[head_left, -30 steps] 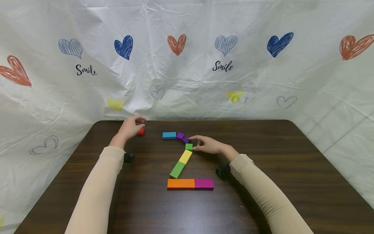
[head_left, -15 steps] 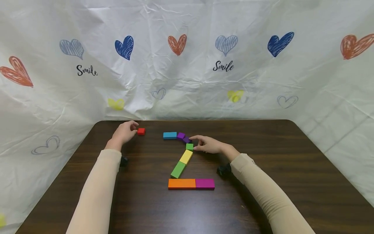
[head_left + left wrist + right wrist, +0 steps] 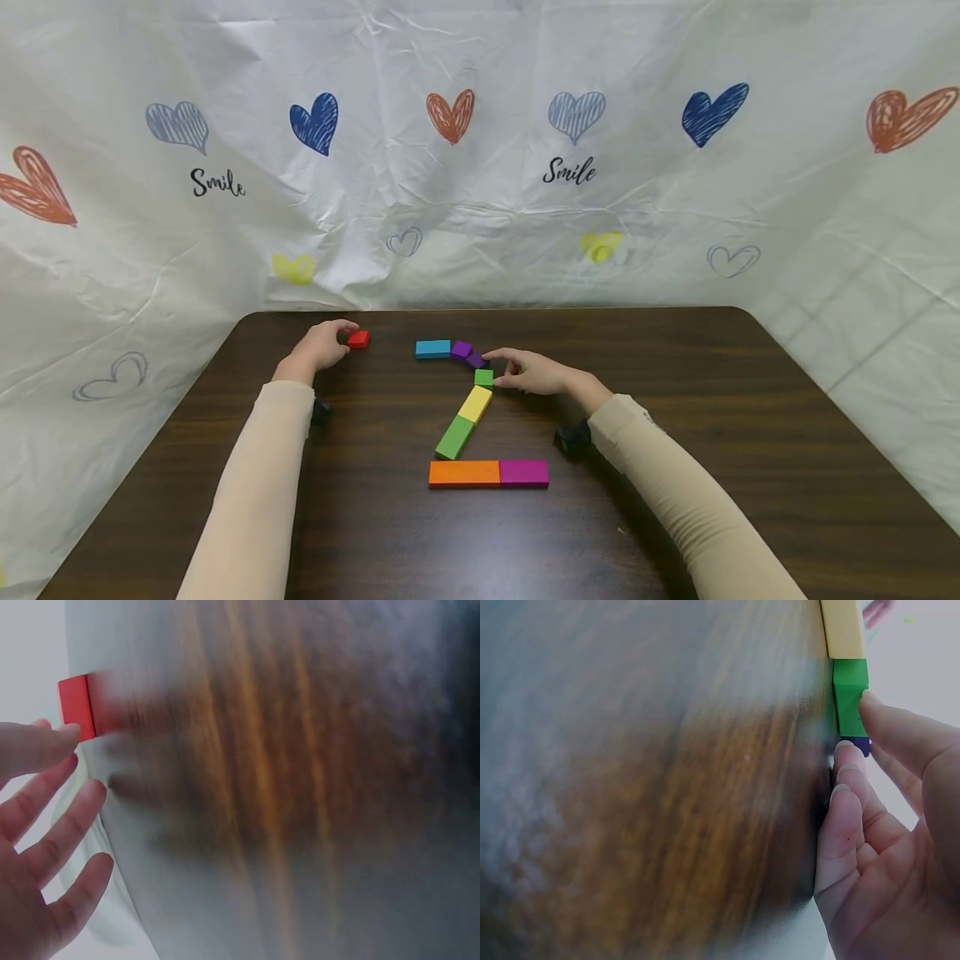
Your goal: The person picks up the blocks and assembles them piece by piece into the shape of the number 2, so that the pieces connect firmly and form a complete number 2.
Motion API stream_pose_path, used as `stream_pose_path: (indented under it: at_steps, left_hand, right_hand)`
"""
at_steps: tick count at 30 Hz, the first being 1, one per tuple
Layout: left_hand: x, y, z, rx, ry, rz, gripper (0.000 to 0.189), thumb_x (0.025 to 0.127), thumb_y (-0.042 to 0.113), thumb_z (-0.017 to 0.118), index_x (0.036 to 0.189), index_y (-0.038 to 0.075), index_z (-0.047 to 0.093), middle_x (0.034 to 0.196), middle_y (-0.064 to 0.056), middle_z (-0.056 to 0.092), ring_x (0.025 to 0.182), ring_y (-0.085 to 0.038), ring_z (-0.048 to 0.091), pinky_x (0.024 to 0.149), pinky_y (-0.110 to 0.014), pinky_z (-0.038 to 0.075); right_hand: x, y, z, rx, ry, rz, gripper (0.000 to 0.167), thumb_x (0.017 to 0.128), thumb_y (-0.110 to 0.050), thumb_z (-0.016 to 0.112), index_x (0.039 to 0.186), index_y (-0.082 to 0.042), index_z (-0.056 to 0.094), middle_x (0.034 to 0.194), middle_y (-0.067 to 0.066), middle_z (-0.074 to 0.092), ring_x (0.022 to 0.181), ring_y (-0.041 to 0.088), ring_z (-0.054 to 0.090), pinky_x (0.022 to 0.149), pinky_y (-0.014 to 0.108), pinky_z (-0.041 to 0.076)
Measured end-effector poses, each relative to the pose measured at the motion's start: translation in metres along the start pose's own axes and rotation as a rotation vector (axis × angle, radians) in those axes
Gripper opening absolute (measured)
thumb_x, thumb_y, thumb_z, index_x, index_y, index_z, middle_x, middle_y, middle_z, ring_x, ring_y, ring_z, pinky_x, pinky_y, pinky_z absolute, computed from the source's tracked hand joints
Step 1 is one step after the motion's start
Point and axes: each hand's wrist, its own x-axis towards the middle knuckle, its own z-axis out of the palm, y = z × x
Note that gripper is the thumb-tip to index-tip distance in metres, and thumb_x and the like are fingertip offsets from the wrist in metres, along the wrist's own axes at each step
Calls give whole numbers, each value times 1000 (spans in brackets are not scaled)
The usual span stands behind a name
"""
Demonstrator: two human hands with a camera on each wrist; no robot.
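Note:
At the far left of the table, my left hand (image 3: 317, 348) is beside a small red block (image 3: 358, 339). Its thumb and index finger lie at the block's left side, and in the left wrist view the thumb tip overlaps the red block (image 3: 76, 707) while the other fingers are spread. Whether they press on it cannot be told. My right hand (image 3: 534, 372) reaches in from the right. Its thumb touches the small green block (image 3: 484, 378), and the index fingertip is at the nearer purple block (image 3: 476, 359). In the right wrist view, the thumb rests against the green block (image 3: 851, 697).
A blue block (image 3: 433, 349) adjoins another purple block (image 3: 461, 350). Below the small green block run a yellow block (image 3: 475, 404) and a longer green block (image 3: 454, 437). An orange block (image 3: 464, 474) and a magenta block (image 3: 523, 473) form a row nearest the front.
My left hand moved off the red block to the left, then came back slightly rightward to its side. The right hand and the other blocks have stayed in place.

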Motion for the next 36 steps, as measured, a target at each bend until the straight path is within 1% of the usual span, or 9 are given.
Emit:
stream_pose_path:
  at_steps: [4, 8, 10, 16, 20, 24, 28, 32, 36]
  left_hand:
    - [4, 0, 2, 29, -6, -9, 47, 99, 0, 57, 145, -2, 52, 145, -30, 50, 133, -46, 45, 106, -58, 39]
    - [6, 4, 2, 65, -4, -29, 46, 99, 4, 58, 144, 2, 54, 146, -29, 49, 130, -48, 47, 100, -64, 40]
    - [7, 5, 3, 78, -1, -37, 45, 99, 4, 57, 144, 4, 55, 145, -29, 50, 128, -48, 48, 98, -67, 39]
    - [7, 7, 5, 74, 2, -55, 43, 98, 5, 60, 141, 4, 57, 141, -27, 53, 125, -48, 51, 99, -72, 33]
    - [7, 8, 7, 75, -3, -55, 43, 99, 11, 65, 140, 2, 58, 137, -26, 56, 125, -45, 52, 100, -71, 33]
    - [7, 9, 8, 48, 7, -51, 42, 97, 14, 68, 136, 1, 60, 132, -25, 59, 121, -43, 54, 99, -69, 34]
    - [7, 12, 9, 11, 15, -32, 41, 95, 14, 70, 132, -1, 63, 127, -24, 61, 116, -40, 55, 99, -63, 39]
    - [8, 16, 11, -30, 5, 17, 40, 94, 12, 72, 130, -4, 63, 127, -25, 61, 117, -40, 56, 100, -55, 44]
    - [9, 18, 15, -66, 4, 64, 38, 93, 11, 74, 127, -5, 64, 124, -25, 63, 115, -39, 57, 101, -52, 45]
  right_hand:
    - [0, 0, 0, -2, 0, -4, 53, 106, -18, 59, 156, -10, 42, 92, 8, 57, 70, 19, 49, 67, 34, 43]
    - [1, 0, 0, -10, 2, 0, 53, 106, -19, 59, 156, -11, 42, 92, 6, 57, 70, 18, 49, 68, 34, 43]
    - [1, 0, 0, -14, 5, 5, 53, 106, -19, 59, 156, -12, 42, 92, 6, 58, 71, 18, 49, 68, 33, 43]
    - [1, 0, 0, -16, 10, 13, 53, 106, -20, 60, 156, -14, 43, 93, 6, 57, 72, 18, 49, 69, 33, 42]
    - [1, 1, 0, -11, 8, 10, 53, 106, -20, 60, 156, -13, 43, 92, 6, 57, 72, 17, 48, 69, 33, 42]
    - [2, 3, 1, -14, 9, 7, 53, 106, -20, 60, 155, -14, 43, 92, 6, 58, 73, 17, 48, 70, 33, 42]
    - [2, 3, 1, -24, 13, 5, 53, 106, -20, 60, 156, -14, 43, 92, 5, 58, 74, 17, 49, 70, 34, 42]
    - [1, 1, 0, -22, 13, 4, 53, 106, -20, 60, 156, -13, 43, 92, 5, 58, 73, 18, 49, 70, 34, 42]
    - [0, 0, 0, -21, 13, -2, 53, 106, -19, 60, 156, -12, 43, 92, 5, 57, 74, 18, 49, 70, 34, 42]
